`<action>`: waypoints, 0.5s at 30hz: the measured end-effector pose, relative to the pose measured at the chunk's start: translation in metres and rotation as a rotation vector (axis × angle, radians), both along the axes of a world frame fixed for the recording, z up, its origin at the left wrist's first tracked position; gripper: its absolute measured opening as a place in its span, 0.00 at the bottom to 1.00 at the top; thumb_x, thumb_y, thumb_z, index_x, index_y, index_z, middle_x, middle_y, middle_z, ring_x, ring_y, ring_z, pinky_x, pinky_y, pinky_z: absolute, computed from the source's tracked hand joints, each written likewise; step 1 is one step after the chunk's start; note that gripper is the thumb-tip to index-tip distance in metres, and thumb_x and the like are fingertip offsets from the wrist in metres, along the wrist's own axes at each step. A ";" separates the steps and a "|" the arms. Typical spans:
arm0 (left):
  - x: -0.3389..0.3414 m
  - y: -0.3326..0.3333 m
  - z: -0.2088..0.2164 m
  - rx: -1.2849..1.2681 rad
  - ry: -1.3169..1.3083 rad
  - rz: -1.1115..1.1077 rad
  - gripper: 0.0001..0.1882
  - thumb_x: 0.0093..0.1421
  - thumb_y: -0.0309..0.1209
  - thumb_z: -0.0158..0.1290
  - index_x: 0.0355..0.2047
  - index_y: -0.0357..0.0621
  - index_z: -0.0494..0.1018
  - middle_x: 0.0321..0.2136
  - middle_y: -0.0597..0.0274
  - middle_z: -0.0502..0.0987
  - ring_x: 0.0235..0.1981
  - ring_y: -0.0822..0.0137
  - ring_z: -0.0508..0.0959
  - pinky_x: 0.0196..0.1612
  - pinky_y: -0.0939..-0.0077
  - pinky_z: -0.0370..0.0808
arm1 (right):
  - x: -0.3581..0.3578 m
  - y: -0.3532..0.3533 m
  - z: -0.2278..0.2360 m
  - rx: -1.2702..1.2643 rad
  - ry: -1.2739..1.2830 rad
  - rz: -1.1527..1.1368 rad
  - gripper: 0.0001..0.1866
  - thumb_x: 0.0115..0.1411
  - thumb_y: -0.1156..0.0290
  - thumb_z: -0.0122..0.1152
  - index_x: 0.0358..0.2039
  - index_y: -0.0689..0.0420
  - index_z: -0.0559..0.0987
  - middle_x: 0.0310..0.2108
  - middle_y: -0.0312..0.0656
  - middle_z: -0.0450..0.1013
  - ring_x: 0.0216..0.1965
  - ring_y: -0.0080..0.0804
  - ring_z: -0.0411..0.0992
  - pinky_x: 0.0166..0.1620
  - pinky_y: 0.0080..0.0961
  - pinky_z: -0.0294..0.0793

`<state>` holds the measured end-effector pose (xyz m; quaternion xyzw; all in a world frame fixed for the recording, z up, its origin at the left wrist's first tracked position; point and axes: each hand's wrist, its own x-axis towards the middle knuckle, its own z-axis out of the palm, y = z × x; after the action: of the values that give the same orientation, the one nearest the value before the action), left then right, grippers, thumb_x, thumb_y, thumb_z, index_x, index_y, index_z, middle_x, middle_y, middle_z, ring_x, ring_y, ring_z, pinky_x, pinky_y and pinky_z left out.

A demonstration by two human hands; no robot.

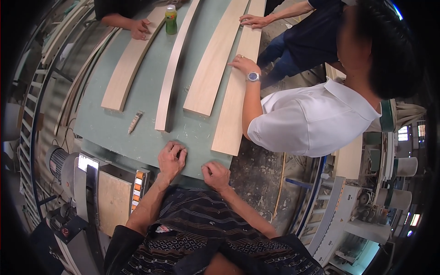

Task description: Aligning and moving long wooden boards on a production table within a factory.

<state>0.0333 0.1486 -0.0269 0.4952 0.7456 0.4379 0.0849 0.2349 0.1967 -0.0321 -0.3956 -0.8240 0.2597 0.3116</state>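
My left hand (172,159) rests on the near edge of the green table (151,146), its fingers curled in with nothing seen in them. Beside it, my right hand (216,175) is closed in a loose fist at the table's corner, also with nothing seen in it. Just beyond my left hand ends a narrow wooden strip (170,82). A wide wooden board (215,64) lies to its right, and another board (233,110) runs along the right edge. Farther left is a shorter wooden board (128,68). A small whitish tube (134,123) lies near its end.
A green bottle (171,20) with a white cap stands at the far side. A co-worker in a white shirt (307,119) touches the right-edge board, as does another in dark clothes (316,36). A third person's hand (140,28) rests on the left board. Machinery (68,169) stands at left.
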 end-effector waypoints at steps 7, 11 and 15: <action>0.000 0.000 0.000 -0.013 0.017 0.003 0.03 0.56 0.26 0.65 0.30 0.44 0.81 0.33 0.57 0.80 0.29 0.55 0.81 0.31 0.63 0.77 | 0.003 -0.001 0.004 -0.062 -0.040 0.004 0.06 0.57 0.71 0.69 0.26 0.54 0.79 0.26 0.40 0.78 0.28 0.43 0.78 0.30 0.38 0.76; 0.001 0.000 -0.001 -0.009 0.005 0.007 0.03 0.57 0.26 0.65 0.31 0.44 0.81 0.33 0.57 0.80 0.30 0.55 0.81 0.32 0.64 0.77 | 0.004 -0.001 0.004 -0.073 -0.053 0.002 0.06 0.57 0.71 0.69 0.26 0.54 0.79 0.26 0.40 0.78 0.28 0.43 0.78 0.30 0.38 0.77; 0.002 0.000 -0.001 -0.022 -0.023 0.005 0.03 0.57 0.26 0.64 0.31 0.44 0.81 0.33 0.57 0.80 0.30 0.55 0.81 0.32 0.64 0.77 | 0.004 -0.001 0.003 -0.069 -0.050 0.003 0.06 0.57 0.71 0.69 0.26 0.54 0.79 0.26 0.40 0.77 0.28 0.43 0.78 0.29 0.38 0.76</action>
<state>0.0351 0.1490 -0.0282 0.4875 0.7504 0.4355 0.0979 0.2387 0.1953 -0.0294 -0.4113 -0.8227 0.2785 0.2765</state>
